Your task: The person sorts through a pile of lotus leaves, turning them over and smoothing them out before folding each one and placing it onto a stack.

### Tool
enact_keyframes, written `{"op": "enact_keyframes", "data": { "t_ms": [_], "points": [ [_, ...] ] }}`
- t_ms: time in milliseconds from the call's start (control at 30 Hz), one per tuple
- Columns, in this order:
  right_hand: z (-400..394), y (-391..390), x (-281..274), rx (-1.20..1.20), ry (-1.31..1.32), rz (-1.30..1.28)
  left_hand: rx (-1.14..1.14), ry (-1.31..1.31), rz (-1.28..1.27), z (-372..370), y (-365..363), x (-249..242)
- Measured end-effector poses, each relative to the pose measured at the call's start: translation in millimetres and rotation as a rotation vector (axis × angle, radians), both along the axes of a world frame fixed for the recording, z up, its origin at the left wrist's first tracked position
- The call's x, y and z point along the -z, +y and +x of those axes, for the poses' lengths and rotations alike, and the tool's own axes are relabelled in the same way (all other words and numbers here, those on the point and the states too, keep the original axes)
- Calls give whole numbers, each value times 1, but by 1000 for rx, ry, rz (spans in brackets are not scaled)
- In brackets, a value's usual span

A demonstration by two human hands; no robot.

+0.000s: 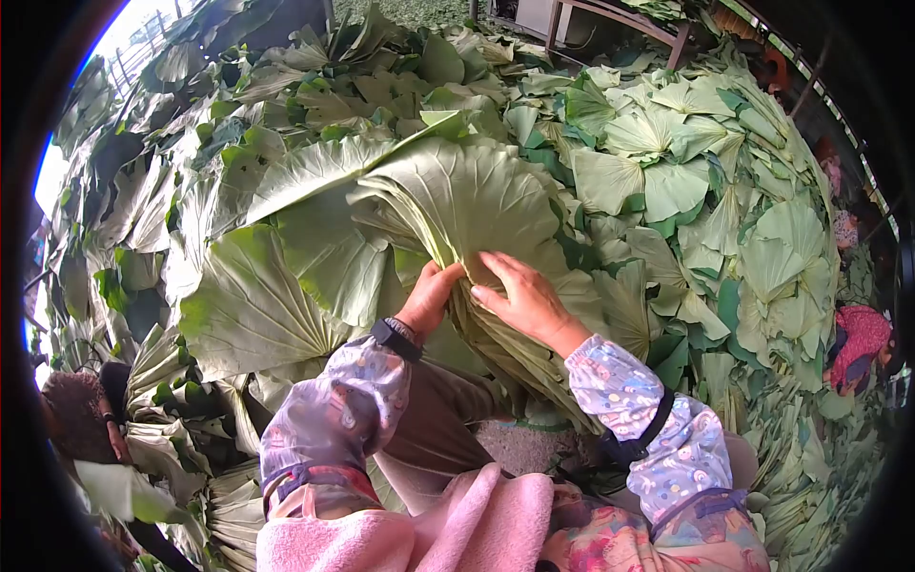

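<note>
A thick stack of large pale green leaves (477, 195) fans out in front of me, folded and gathered at its middle. My left hand (431, 297) is closed round the gathered part of the stack, thumb near the top. On the right side of the same stack rests my right hand (524, 297), its fingers apart and its fingertips touching the leaves by the gathered point. The folded lower part of the stack hangs down below my hands, toward my lap. A broad single leaf (253, 305) spreads out to the left of my left hand.
Heaps of leaves (658, 143) surround me on all sides. A wooden bench (624, 17) stands at the top. At the right edge is a person in pink (861, 343); at the left edge, part of another person (84, 415). Grey ground (534, 446) shows between my legs.
</note>
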State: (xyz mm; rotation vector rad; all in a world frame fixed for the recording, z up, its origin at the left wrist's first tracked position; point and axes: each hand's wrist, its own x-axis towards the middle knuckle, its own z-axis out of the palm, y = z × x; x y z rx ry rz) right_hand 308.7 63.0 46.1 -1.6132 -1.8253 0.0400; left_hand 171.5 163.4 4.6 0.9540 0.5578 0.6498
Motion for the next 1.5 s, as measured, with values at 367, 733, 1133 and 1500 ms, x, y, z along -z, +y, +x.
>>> {"op": "enact_keyframes", "data": {
  "t_ms": [367,733,1133,1500],
  "points": [
    [175,-39,4,250,1652,284,-11,-23,-166,-4,4,-1],
    [194,-71,-58,381,1045,593,-9,36,-171,4,0,-4],
    [124,-99,-113,481,71,596,-83,12,46,42,-24,-38],
    [56,-68,-19,10,-212,1,-13,-27,-137,47,-28,-15]
  ]
}}
